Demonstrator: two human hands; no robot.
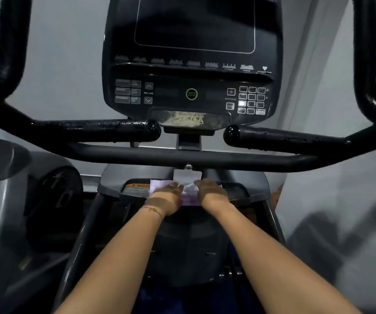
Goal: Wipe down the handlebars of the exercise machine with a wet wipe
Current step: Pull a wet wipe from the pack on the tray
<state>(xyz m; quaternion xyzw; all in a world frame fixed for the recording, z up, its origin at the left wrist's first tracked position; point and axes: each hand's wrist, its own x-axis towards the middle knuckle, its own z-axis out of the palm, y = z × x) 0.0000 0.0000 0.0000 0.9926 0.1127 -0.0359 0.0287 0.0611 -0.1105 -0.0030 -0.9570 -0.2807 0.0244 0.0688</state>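
The left hand (pixel 169 196) lies on a purple pack of wipes (pixel 160 185), and the right hand (pixel 212 191) touches the pack's 3 o'clock end. Blur hides the fingers, so I cannot tell whether either hand pinches or only presses. Between the 2 hands a pale strip (pixel 189 185) shows (a wipe coming out, or the flap; unclear). How full the pack is cannot be seen. It rests on the grey housing (pixel 258 185) below the crossbar (pixel 182 155).

A wipe should be light, limp and slick with moisture. It is best pinched at 1 corner while the other hand pins the pack. The left handlebar (pixel 114 130) at 11 o'clock from the hands and the right handlebar (pixel 284 139) at 1 o'clock look stiff and scuffed, not yet wiped.
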